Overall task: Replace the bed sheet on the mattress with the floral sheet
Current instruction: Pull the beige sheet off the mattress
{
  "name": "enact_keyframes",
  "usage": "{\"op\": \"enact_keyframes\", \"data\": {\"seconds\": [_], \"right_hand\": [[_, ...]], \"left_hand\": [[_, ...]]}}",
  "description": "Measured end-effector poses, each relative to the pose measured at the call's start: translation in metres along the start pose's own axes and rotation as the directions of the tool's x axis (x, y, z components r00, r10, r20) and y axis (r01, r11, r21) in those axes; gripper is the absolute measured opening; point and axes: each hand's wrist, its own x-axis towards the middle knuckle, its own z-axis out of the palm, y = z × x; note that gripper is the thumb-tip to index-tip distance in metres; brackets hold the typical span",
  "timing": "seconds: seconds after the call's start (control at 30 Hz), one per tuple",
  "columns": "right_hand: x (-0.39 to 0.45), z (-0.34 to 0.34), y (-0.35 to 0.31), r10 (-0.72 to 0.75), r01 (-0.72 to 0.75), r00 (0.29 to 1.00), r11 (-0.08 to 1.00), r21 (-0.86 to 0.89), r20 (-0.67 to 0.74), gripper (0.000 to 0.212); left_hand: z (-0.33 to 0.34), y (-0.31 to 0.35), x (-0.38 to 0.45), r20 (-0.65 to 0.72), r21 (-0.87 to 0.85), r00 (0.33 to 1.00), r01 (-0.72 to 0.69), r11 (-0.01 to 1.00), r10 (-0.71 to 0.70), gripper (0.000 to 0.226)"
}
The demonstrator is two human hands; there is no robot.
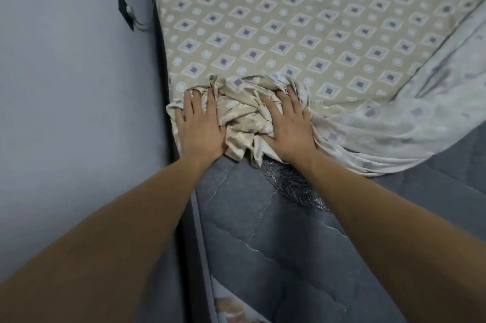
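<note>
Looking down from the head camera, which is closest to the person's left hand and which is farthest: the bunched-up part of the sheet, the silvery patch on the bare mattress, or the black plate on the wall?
From the left hand:
1. Bunched-up sheet, touching it on its right side.
2. Silvery patch, down and to the right on the bare mattress.
3. Black plate, farthest, up on the wall at left.
</note>
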Motion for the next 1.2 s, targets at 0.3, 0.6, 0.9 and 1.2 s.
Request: {"op": "enact_keyframes", "data": {"seconds": [0.3,0.6,0.9,1.2], "right_hand": [[0.0,0.005,0.0,-0.018,0.023,0.996,0.998,0.056,-0.086,0.092],[0.0,0.006,0.0,0.003,-0.003,1.0,1.0,0.01,-0.021,0.091],[0.005,0.0,-0.003,0.044,-0.04,0.996,0.998,-0.042,0.082,0.092],[0.009,-0.01,-0.007,0.08,-0.067,0.969,0.996,-0.066,0.232,0.093]], "left_hand": [[0.027,-0.011,0.017,-0.118,0.015,0.993,-0.025,1.0,0.027,0.087],[0.029,-0.01,0.019,-0.034,-0.03,0.999,0.004,1.0,-0.006,0.088],[0.027,-0.011,0.024,0.064,-0.04,0.998,-0.002,0.999,0.004,0.096],[0.009,-0.013,0.025,0.202,-0.058,0.979,-0.02,0.998,0.031,0.107]]}}
